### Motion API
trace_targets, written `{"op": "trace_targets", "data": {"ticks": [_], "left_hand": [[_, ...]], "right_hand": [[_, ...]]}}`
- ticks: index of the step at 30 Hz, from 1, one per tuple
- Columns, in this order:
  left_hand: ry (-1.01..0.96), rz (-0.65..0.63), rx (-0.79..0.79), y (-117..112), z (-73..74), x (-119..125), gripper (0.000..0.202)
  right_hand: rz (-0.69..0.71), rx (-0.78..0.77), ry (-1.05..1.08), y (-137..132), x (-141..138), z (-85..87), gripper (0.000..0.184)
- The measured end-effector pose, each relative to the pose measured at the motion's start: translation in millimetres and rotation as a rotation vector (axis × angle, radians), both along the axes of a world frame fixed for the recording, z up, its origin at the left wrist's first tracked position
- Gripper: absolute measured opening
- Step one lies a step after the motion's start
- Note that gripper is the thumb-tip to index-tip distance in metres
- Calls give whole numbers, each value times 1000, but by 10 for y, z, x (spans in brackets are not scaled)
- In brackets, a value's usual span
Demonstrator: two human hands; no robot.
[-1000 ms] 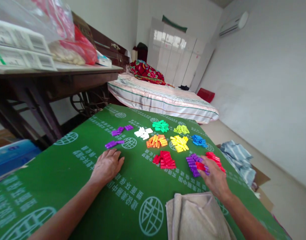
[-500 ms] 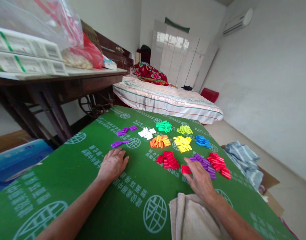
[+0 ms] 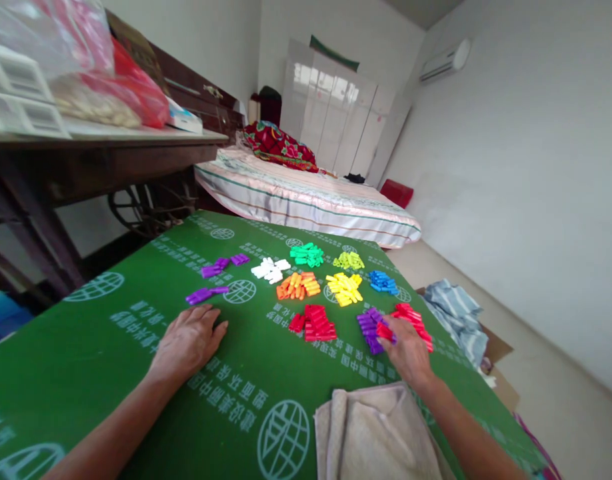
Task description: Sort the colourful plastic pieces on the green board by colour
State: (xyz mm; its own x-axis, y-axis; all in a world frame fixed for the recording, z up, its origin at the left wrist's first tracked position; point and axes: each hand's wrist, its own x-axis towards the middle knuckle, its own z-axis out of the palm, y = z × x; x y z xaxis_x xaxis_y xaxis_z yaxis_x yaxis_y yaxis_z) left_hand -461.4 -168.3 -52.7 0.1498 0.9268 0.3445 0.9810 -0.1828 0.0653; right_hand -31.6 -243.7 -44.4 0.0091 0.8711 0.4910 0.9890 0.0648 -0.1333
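My right hand (image 3: pixel 405 348) pinches a few small red plastic tubes (image 3: pixel 385 331) above or against a purple pile (image 3: pixel 369 329); contact is unclear. Just beyond it lies a red pile (image 3: pixel 415 317), partly covered by my fingers. Resting palm down on the green board, my left hand (image 3: pixel 190 337) is open and holds nothing. Small purple tubes (image 3: pixel 200 295) lie just past its fingertips, with more purple ones (image 3: pixel 216 267) farther off. Between the hands sits another red pile (image 3: pixel 318 324). Orange (image 3: pixel 299 285), yellow (image 3: pixel 344 289), white (image 3: pixel 271 269), green (image 3: pixel 307 254), lime (image 3: pixel 349 260) and blue (image 3: pixel 383 282) piles are behind.
The printed green board (image 3: pixel 226 407) carries a folded beige cloth (image 3: pixel 376 433) at the near edge. A sewing-machine table (image 3: pixel 111 155) with bags and boxes stands left. Behind is a bed (image 3: pixel 306 200); striped cloth (image 3: pixel 451 320) lies at right.
My right hand has carried the red tubes rightward from beside the middle red pile to the purple pile. The left hand stays on the board while the view has swung right.
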Motion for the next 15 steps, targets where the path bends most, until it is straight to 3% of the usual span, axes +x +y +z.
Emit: {"op": "trace_targets", "data": {"ticks": [3, 7, 15], "left_hand": [[21, -8, 10, 26, -27, -12, 52], [34, -9, 45, 57, -62, -34, 54], [37, -10, 18, 73, -50, -37, 57]], "right_hand": [[-167, -57, 20, 19, 492, -15, 43], [-237, -150, 3, 103, 929, -22, 50], [-238, -232, -47, 216, 1116, -85, 53]]}}
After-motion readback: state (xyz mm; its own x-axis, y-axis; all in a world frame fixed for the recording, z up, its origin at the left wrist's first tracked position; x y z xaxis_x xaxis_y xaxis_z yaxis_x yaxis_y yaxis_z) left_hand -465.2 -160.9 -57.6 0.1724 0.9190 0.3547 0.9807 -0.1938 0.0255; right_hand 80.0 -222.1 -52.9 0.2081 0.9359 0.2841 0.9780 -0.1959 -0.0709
